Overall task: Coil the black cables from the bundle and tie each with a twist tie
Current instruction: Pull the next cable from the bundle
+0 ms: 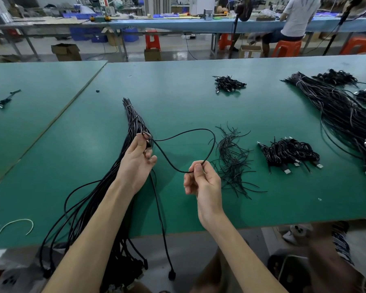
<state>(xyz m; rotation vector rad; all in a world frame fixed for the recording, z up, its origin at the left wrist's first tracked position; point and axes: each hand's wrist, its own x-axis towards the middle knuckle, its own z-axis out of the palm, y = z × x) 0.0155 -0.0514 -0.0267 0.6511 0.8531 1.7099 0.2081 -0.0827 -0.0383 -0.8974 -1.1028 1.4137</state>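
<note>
While my left grip [138, 161] pinches the black cable [199, 129] between thumb and fingertips, my right grip [203, 182] pinches the same cable further along, its other fingers curled loosely. Between the two grips the cable swings out in one open loop above the desk [178, 98]. I judge this to be the first turn of a coil, with the left grip as the anchor that gathers turns and the right feeding slack to it.

The bundle [133, 121] lies directly behind and beneath the left grip, so the next cable is an easy reach. The twist ties [232, 161] sit just beyond the right grip, ready for the hand that frees up first. Finished coils [290, 152] lie further out on that side.

I cannot make out how much cable is already gathered inside the left grip. Below that grip the cable's tail drops over the desk edge to a plug [171, 275]. My left forearm covers much of the bundle's lower run.
</note>
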